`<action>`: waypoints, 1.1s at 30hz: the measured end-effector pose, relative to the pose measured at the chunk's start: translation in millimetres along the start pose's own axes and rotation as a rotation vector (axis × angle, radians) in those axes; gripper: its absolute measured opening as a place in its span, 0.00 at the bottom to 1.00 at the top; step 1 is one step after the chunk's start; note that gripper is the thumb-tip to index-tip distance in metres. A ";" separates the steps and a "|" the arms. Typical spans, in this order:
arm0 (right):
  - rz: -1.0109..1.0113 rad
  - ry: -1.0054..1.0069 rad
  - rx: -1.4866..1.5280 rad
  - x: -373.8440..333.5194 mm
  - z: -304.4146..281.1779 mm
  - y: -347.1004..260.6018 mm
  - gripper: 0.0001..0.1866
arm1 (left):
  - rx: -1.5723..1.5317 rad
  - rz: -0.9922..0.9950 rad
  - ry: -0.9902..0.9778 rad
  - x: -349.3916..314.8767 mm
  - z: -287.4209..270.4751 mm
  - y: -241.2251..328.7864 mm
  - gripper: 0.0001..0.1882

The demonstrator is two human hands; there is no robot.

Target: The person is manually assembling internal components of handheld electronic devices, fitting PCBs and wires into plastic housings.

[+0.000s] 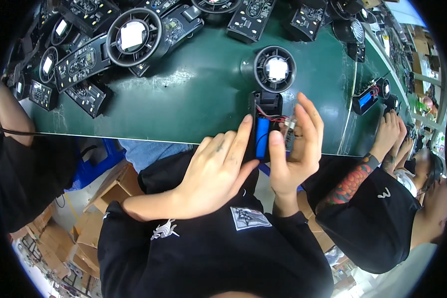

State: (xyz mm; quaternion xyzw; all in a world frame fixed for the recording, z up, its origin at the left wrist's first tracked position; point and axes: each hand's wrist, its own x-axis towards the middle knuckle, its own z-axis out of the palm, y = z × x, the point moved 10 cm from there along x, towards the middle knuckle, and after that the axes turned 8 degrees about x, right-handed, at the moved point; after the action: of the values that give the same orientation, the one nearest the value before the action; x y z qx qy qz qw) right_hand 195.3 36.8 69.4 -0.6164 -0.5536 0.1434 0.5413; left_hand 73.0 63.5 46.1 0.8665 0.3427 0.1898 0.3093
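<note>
In front of me on the green table lies a black handheld fan, its round spoked head (pixel 275 69) pointing away and its handle housing (pixel 254 130) uncovered. A blue cylindrical battery (pixel 262 137) sits inside the housing, with thin red and black wires (pixel 278 118) running out to the right. My left hand (pixel 216 159) steadies the housing, index finger along its left side and thumb by its near end. My right hand (pixel 299 149) pinches a small circuit board (pixel 289 130) between thumb and fingers, just right of the battery. The fingers partly hide the board.
Several black fans and handle units (pixel 134 37) crowd the far left and back. To the right, a co-worker's tattooed arm (pixel 352 181) reaches toward another opened unit with a blue battery (pixel 366 101). Another person's arm (pixel 15 111) is at left. Cardboard boxes (pixel 116 186) stand below the table edge.
</note>
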 end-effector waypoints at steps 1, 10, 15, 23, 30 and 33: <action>0.026 -0.014 0.022 -1.8 -1.7 2.6 0.22 | -0.004 -0.006 -0.002 2.7 1.6 -1.8 0.41; 0.214 0.033 0.260 -8.0 -7.2 23.6 0.20 | -0.010 -0.009 0.096 12.3 7.5 -2.7 0.34; 0.218 0.116 0.211 -11.1 -11.6 19.6 0.12 | 0.059 -0.007 0.106 10.0 10.2 -1.6 0.32; 0.105 -0.006 -0.123 3.3 -1.8 -1.0 0.13 | 0.337 -0.032 0.058 9.4 6.1 -0.2 0.31; 0.131 -0.043 -0.126 10.1 7.8 5.2 0.13 | 0.100 -0.001 0.163 2.2 7.3 -4.5 0.35; 0.147 -0.058 -0.112 7.5 8.4 9.6 0.13 | 0.038 -0.003 0.178 0.4 5.9 -5.5 0.35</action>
State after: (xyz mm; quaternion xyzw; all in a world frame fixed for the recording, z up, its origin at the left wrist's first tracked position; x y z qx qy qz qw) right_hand 196.4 49.2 61.6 -0.6802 -0.5297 0.1691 0.4776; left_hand 73.9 64.5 38.2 0.8515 0.3738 0.2589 0.2613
